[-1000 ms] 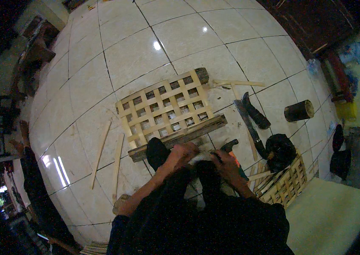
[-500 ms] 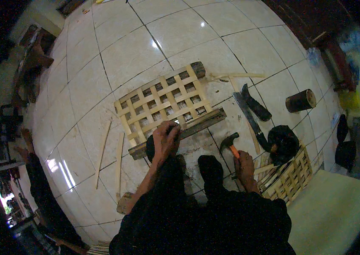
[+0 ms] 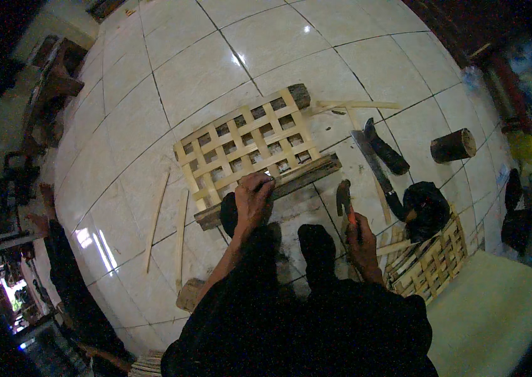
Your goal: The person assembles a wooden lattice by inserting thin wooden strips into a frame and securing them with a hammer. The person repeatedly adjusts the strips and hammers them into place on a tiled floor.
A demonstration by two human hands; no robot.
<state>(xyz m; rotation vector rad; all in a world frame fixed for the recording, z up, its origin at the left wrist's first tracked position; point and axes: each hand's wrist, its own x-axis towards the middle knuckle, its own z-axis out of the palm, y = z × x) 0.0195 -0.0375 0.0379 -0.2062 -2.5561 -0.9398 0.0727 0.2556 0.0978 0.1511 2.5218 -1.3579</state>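
Note:
A woven panel of pale bamboo strips lies in front of me in an open lattice. A wooden bar runs under its near edge, and a rough piece of wood shows at its far right corner. My left hand is on the near edge, thumb and fingers pinched together at the bar; whatever is between the fingertips is too small to make out. My right hand is wrapped round the orange and dark handle of a claw hammer, its head raised to the right of the bar.
To the right lie a long-bladed knife, a dark sheath-like piece, a short log, a black plastic bag and another woven panel. Loose bamboo strips lie at left. Another person's dark-clothed leg stretches along the far left.
The hammer has turned in my right hand, its head now pointing more away from me. My left hand keeps its place on the panel's near edge. The whole view has shifted slightly.

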